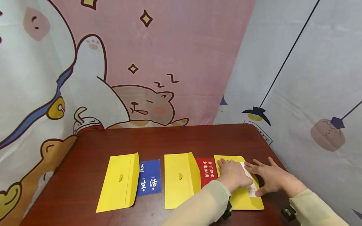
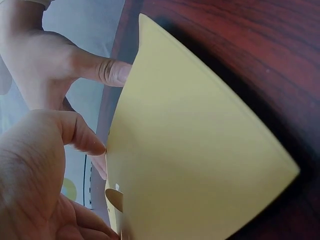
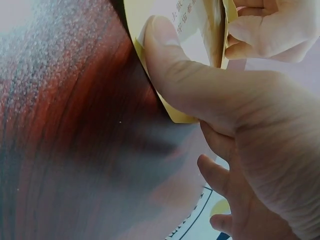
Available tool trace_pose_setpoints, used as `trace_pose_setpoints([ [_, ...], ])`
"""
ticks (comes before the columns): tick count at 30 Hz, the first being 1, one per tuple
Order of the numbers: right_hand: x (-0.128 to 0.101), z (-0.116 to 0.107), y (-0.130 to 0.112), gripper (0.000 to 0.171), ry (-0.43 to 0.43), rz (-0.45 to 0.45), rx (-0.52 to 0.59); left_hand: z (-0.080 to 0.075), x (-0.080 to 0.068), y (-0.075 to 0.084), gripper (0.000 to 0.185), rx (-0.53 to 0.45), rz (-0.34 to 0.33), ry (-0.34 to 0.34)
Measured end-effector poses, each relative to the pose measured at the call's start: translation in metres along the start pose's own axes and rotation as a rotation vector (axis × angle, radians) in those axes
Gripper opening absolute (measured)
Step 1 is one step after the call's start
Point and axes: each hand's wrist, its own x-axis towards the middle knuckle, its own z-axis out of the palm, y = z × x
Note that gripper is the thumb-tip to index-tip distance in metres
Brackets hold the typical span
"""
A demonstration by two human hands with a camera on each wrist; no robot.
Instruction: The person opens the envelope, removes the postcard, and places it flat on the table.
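A yellow envelope [image 1: 243,197] lies at the right of the dark red table [image 1: 175,138], with a white printed card [image 1: 251,188] half tucked into it. My left hand [image 1: 233,174] lies flat on the envelope with straight fingers and presses it down. My right hand [image 1: 270,177] rests beside it with spread fingers, its thumb on the card. In the right wrist view that thumb [image 3: 170,55] presses the white card [image 3: 192,25] at the envelope's edge [image 3: 175,112]. In the left wrist view the envelope [image 2: 200,150] fills the frame, with my left thumb [image 2: 80,137] touching its edge.
Two more yellow envelopes lie to the left, one [image 1: 118,182] with a blue card [image 1: 150,182] beside it, the other [image 1: 179,180] with a red card [image 1: 206,171]. Cartoon-printed cloth hangs behind and to the right. The table's right edge runs close to my right hand.
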Motion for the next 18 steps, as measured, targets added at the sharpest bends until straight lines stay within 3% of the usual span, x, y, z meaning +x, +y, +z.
trace_pose_setpoints([
  [18,-0.0043,0.0014,0.0096,0.112,0.023,0.016,-0.001,0.0017,0.0020,0.0024,0.062,0.015,-0.002,0.005],
])
